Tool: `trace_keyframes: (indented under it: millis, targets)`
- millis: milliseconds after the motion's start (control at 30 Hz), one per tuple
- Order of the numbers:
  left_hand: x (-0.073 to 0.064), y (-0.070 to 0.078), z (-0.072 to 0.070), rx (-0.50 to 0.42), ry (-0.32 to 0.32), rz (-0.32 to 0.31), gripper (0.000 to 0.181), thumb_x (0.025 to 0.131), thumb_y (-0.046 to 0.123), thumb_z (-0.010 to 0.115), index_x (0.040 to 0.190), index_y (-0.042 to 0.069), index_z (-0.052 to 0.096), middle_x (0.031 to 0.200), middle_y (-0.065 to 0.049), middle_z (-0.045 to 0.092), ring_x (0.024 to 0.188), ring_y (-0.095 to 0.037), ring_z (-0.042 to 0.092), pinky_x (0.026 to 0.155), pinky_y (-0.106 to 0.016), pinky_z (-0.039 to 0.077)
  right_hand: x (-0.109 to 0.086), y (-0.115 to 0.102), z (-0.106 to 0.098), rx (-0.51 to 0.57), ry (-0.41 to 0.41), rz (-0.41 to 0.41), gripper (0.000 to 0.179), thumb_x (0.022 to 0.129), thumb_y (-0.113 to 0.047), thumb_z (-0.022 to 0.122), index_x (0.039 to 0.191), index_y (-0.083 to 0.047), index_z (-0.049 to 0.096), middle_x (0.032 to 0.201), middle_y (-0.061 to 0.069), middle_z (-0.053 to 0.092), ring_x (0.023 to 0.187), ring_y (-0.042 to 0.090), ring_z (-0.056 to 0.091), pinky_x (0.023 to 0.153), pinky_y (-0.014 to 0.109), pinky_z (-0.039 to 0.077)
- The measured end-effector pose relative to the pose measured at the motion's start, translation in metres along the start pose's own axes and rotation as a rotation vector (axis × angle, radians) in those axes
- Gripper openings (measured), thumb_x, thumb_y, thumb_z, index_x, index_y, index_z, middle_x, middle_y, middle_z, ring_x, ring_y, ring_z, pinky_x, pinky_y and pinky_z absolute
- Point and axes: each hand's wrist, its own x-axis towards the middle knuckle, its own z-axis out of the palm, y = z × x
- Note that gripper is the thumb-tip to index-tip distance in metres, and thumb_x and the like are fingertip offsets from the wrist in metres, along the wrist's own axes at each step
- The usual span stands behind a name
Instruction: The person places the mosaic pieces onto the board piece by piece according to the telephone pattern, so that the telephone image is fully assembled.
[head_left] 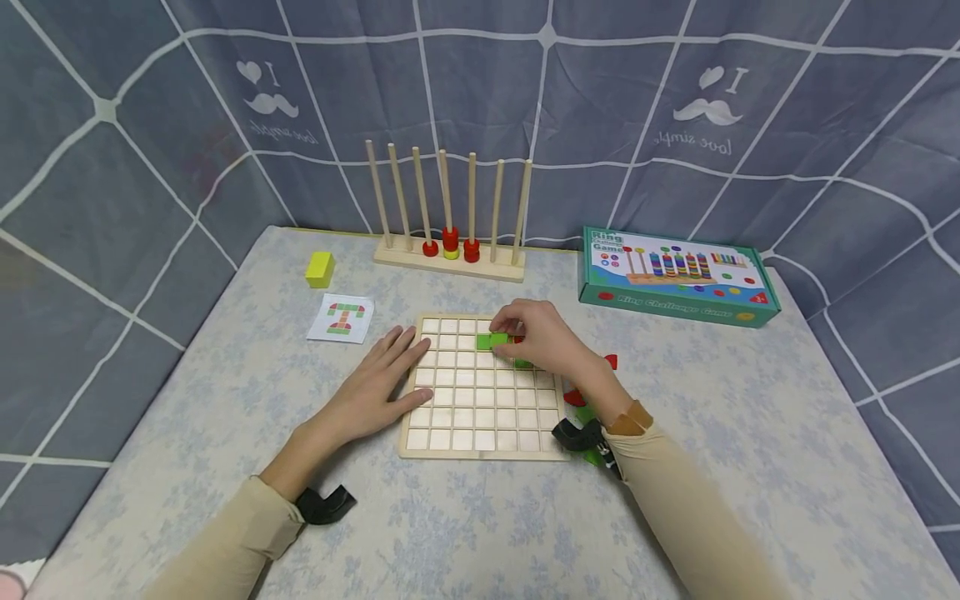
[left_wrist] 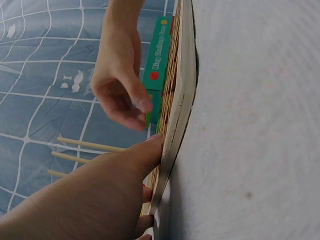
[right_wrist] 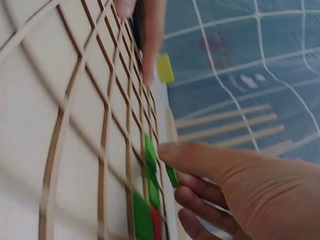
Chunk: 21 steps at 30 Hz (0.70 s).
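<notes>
A wooden grid board (head_left: 465, 396) lies flat on the table before me. My left hand (head_left: 382, 383) rests at its left edge with fingers spread, thumb and fingertips over the border. Above the board's upper part, my right hand (head_left: 543, 333) pinches a small green tile (right_wrist: 171, 176) between thumb and fingers, as the right wrist view shows. Close beneath it, green tiles (right_wrist: 150, 152) sit in the grid, with a red piece (right_wrist: 156, 222) beside them. The right hand partly hides these pieces in the head view.
Red pieces (head_left: 574, 397) and green pieces (head_left: 592, 457) lie by the board's right edge, partly under my right wrist. A pattern card (head_left: 318, 327) and a yellow block (head_left: 319, 270) are at upper left. Behind stand a peg rack (head_left: 420, 260) with red and yellow rings and a green game box (head_left: 675, 307).
</notes>
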Motion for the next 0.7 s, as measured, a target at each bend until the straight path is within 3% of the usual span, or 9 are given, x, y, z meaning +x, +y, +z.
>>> trace_keyframes:
  millis: [300,500,700]
  targets:
    - [0.001,0.002,0.000,-0.012,-0.010,-0.009,0.079,0.104,0.046,0.065,0.168,0.014,0.031,0.176,-0.015,0.018,0.164,-0.038,0.008,0.130,-0.061,0.016,0.026,-0.019,0.025,-0.010,-0.004,0.017,0.023,0.087,-0.012,0.089,0.108,-0.009,0.079,0.099,0.004,0.074,0.091,0.018,0.068,0.083,0.032,0.058]
    - [0.000,0.001,0.000,-0.004,-0.008,-0.002,0.079,0.104,0.046,0.065,0.168,0.014,0.031,0.176,-0.016,0.018,0.164,-0.039,0.008,0.130,-0.061,0.014,0.029,-0.022,0.031,0.015,-0.011,0.033,0.023,0.088,-0.013,0.088,0.109,-0.010,0.079,0.101,0.003,0.074,0.092,0.017,0.068,0.084,0.032,0.057]
    - [0.000,-0.001,0.001,-0.001,-0.008,-0.004,0.080,0.104,0.047,0.064,0.168,0.015,0.030,0.176,-0.015,0.018,0.164,-0.038,0.008,0.130,-0.062,0.015,0.025,-0.021,0.030,0.011,-0.027,-0.004,0.024,0.091,-0.014,0.085,0.114,-0.010,0.079,0.107,0.003,0.075,0.098,0.018,0.069,0.089,0.035,0.058]
